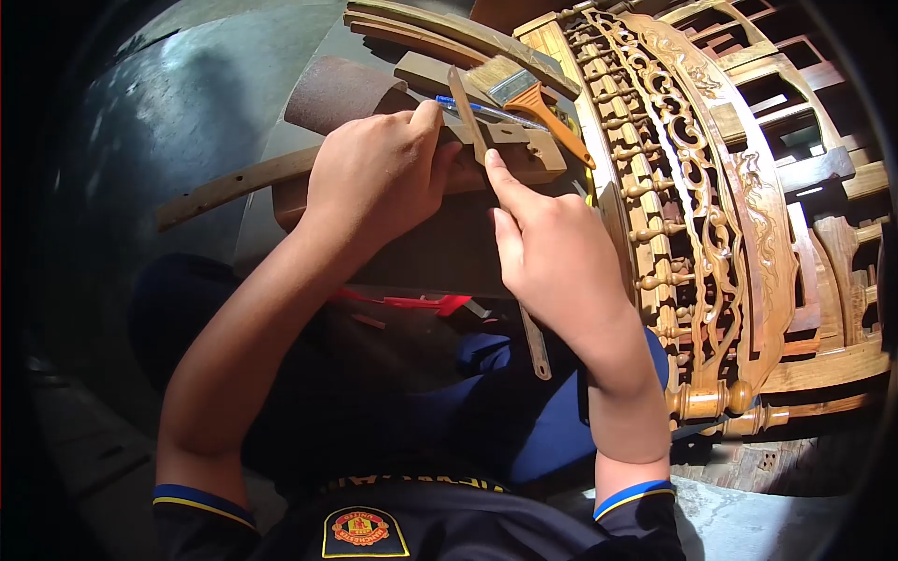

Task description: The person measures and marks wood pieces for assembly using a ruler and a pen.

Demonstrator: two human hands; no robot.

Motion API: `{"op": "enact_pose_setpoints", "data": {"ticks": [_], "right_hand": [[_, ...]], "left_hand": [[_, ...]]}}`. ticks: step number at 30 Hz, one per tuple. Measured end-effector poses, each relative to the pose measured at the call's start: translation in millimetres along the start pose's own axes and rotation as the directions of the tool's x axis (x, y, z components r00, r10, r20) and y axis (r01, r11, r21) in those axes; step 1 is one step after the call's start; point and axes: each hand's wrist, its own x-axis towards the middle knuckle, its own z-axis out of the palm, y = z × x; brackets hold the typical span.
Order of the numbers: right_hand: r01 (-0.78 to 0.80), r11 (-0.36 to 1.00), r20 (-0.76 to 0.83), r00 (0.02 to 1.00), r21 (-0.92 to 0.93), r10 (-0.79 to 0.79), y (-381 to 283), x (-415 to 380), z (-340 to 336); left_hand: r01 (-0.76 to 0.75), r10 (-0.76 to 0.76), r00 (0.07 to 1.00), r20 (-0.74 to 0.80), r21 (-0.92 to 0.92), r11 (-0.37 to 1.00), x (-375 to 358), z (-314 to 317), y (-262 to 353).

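Observation:
My right hand (561,252) is closed round a long flat narrow blade (470,120), index finger stretched along it. The blade's tip points up and away from me, and its tail, with a small hole, sticks out below the palm. My left hand (379,168) is closed on a wooden piece (528,161) with notches, its fingertips partly hidden behind the fist. The blade crosses over this wood in the view. Just beyond my hands lie a blue pen (452,102) and a paintbrush (552,117) with an orange handle.
A curved sheet of brown sandpaper (341,92) lies left of the wood pieces. A wooden strip (234,189) with holes juts out left. Carved wooden furniture (697,178) with turned spindles stands close on the right. A red-handled tool (426,303) lies below my hands.

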Motion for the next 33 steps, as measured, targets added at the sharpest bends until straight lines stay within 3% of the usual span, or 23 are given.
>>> {"op": "enact_pose_setpoints", "data": {"ticks": [3, 6, 8, 10, 14, 19, 26, 28, 30, 33], "right_hand": [[-0.002, 0.999, 0.117, 0.993, -0.052, 0.009, -9.7, -23.4, -26.2], [-0.023, 0.999, 0.067, 0.998, 0.043, 0.020, -8.4, -13.0, -15.9], [-0.004, 1.000, -0.063, 0.998, 0.016, 0.005, 4.1, 5.6, 13.8], [0.017, 1.000, -0.067, 0.998, 0.023, -0.015, 7.2, 8.2, 20.4], [-0.001, 0.999, 0.125, 0.992, -0.048, 0.007, -8.6, -19.3, -15.6], [0.006, 0.998, -0.045, 0.999, 0.070, -0.003, 3.5, -0.4, 3.9], [0.024, 0.999, 0.087, 0.996, 0.047, -0.028, -6.9, -25.0, -27.8], [-0.031, 0.993, 0.073, 0.997, 0.116, 0.023, -4.4, -17.4, -19.8], [0.031, 0.989, -0.078, 0.997, 0.146, -0.019, 10.3, 2.7, 11.4], [0.037, 0.993, -0.027, 0.999, 0.115, -0.034, 8.7, 0.7, 2.3]], "left_hand": [[0.015, -0.016, 1.000, 0.026, 0.015, 1.000, 0.4, -2.5, -0.6], [0.004, -0.004, 1.000, 0.016, 0.026, 1.000, -1.1, -1.0, -1.1], [-0.009, 0.009, 1.000, -0.005, 0.011, 1.000, -0.2, 0.2, -1.2], [0.001, -0.001, 1.000, 0.001, 0.009, 1.000, 0.0, 0.3, 0.7], [0.012, -0.012, 1.000, 0.003, 0.023, 1.000, -0.3, -1.3, 0.6], [0.000, 0.000, 1.000, -0.002, 0.030, 1.000, -0.5, -1.1, -2.1], [0.013, -0.013, 1.000, 0.016, 0.040, 0.999, -0.6, -1.1, -0.2], [0.013, -0.013, 1.000, 0.007, 0.036, 0.999, -3.0, -3.0, -2.4], [-0.001, 0.000, 1.000, 0.007, 0.030, 1.000, 0.2, -0.6, 1.5], [0.011, -0.012, 1.000, 0.005, 0.026, 1.000, -0.3, -0.9, 1.1]]}}
